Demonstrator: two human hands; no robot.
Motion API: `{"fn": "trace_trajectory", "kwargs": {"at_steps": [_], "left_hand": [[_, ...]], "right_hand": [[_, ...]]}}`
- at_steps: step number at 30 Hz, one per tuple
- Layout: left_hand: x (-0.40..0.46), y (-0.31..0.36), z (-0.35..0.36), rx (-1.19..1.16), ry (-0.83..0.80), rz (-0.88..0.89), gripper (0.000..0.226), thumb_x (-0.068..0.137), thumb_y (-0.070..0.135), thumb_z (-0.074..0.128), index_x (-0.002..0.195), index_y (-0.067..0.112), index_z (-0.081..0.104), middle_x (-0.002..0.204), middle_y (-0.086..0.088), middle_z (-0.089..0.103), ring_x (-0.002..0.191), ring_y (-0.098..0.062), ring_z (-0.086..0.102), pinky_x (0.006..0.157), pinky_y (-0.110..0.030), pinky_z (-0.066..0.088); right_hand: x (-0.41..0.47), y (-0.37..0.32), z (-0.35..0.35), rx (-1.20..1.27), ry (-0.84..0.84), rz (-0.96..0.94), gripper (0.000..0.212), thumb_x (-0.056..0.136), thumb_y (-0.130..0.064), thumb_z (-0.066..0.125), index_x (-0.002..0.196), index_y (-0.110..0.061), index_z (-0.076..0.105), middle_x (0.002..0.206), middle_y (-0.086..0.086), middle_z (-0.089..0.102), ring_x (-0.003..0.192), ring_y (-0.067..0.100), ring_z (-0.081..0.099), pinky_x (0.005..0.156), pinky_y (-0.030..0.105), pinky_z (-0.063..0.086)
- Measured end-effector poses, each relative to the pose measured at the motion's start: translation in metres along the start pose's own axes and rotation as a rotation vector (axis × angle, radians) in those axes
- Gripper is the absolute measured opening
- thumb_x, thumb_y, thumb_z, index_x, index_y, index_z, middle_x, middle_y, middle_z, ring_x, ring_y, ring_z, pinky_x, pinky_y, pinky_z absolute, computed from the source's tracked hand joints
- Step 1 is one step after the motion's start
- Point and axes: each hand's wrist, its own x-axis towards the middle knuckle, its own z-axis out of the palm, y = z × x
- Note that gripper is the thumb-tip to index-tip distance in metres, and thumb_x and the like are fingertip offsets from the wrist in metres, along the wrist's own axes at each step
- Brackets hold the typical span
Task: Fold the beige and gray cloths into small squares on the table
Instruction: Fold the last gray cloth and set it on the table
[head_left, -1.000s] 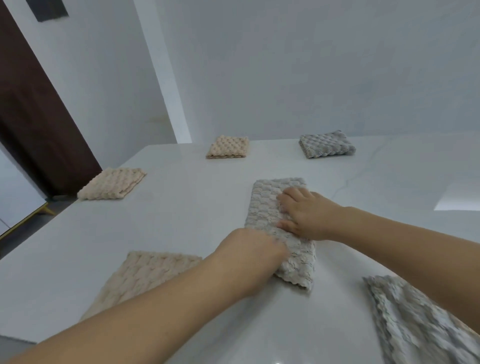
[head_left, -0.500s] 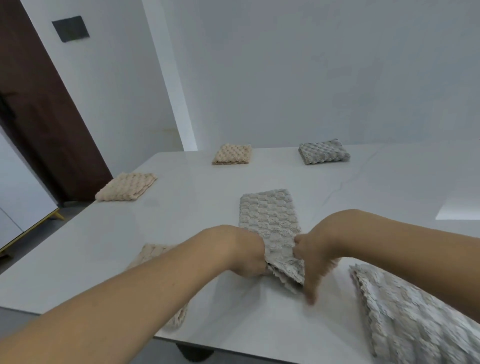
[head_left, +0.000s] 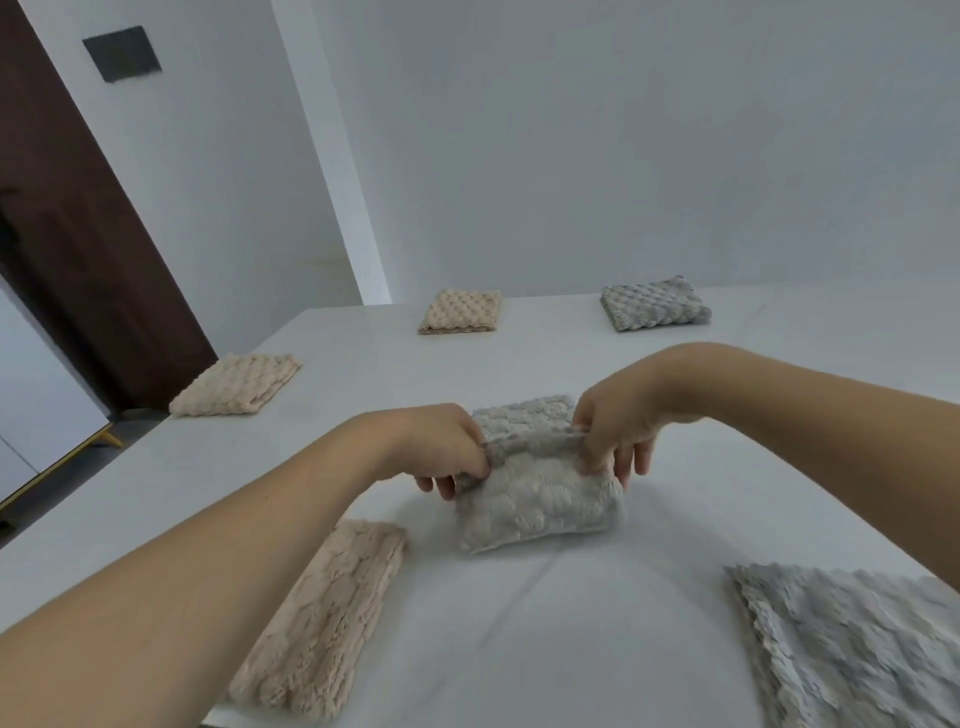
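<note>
A gray textured cloth (head_left: 535, 499) lies in the middle of the white table (head_left: 545, 649), its near half doubled over the far half. My left hand (head_left: 441, 447) pinches the folded edge's left corner, and my right hand (head_left: 613, 431) pinches its right corner. A beige cloth (head_left: 322, 613) lies folded in a long strip at the near left. Another gray cloth (head_left: 852, 649) lies at the near right, partly cut off by the frame.
Three folded squares sit farther back: a beige one (head_left: 236, 384) at the left edge, a beige one (head_left: 462, 312) and a gray one (head_left: 654, 310) near the far edge. A dark brown door (head_left: 78, 249) stands beyond the table's left side.
Both hands took the near end of the long gray strip, lifted it and carried it away from me over the far half. The strip is now a short doubled pad.
</note>
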Motion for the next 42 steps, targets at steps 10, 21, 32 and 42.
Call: {"fn": "trace_trajectory", "kwargs": {"at_steps": [10, 21, 32, 42], "left_hand": [[0.081, -0.013, 0.001, -0.256, 0.394, -0.002, 0.02, 0.085, 0.016, 0.064, 0.069, 0.009, 0.055, 0.06, -0.006, 0.055, 0.052, -0.019, 0.051, 0.054, -0.027, 0.041], [0.108, -0.024, 0.009, -0.264, 0.453, -0.105, 0.04, 0.086, 0.025, 0.067, 0.058, 0.016, 0.039, 0.055, 0.001, 0.04, 0.053, -0.016, 0.039, 0.05, -0.026, 0.027], [0.062, -0.024, 0.022, -0.847, 0.227, -0.234, 0.024, 0.085, 0.033, 0.066, 0.07, 0.016, 0.061, 0.059, 0.0, 0.057, 0.04, -0.013, 0.044, 0.044, -0.022, 0.03], [0.037, -0.007, 0.053, -0.945, 0.152, -0.104, 0.011, 0.078, 0.031, 0.076, 0.078, 0.021, 0.071, 0.068, 0.005, 0.062, 0.054, -0.009, 0.048, 0.052, -0.022, 0.033]], "right_hand": [[0.068, 0.025, -0.027, -0.109, 0.379, 0.048, 0.03, 0.09, -0.031, 0.065, 0.111, -0.01, 0.059, 0.103, 0.006, 0.063, 0.092, 0.025, 0.061, 0.075, 0.033, 0.048], [0.117, 0.032, -0.016, -0.083, 0.485, -0.095, 0.032, 0.098, -0.043, 0.044, 0.109, -0.017, 0.059, 0.106, 0.002, 0.063, 0.098, 0.021, 0.057, 0.087, 0.036, 0.047], [0.11, 0.038, 0.009, -0.328, 0.592, -0.107, 0.052, 0.096, -0.058, 0.032, 0.067, -0.019, 0.048, 0.07, -0.005, 0.053, 0.071, 0.017, 0.051, 0.061, 0.031, 0.036], [0.089, 0.064, 0.043, -0.169, 0.802, 0.038, 0.051, 0.096, -0.062, 0.026, 0.068, -0.022, 0.042, 0.07, -0.009, 0.049, 0.077, 0.019, 0.05, 0.066, 0.033, 0.036]]}}
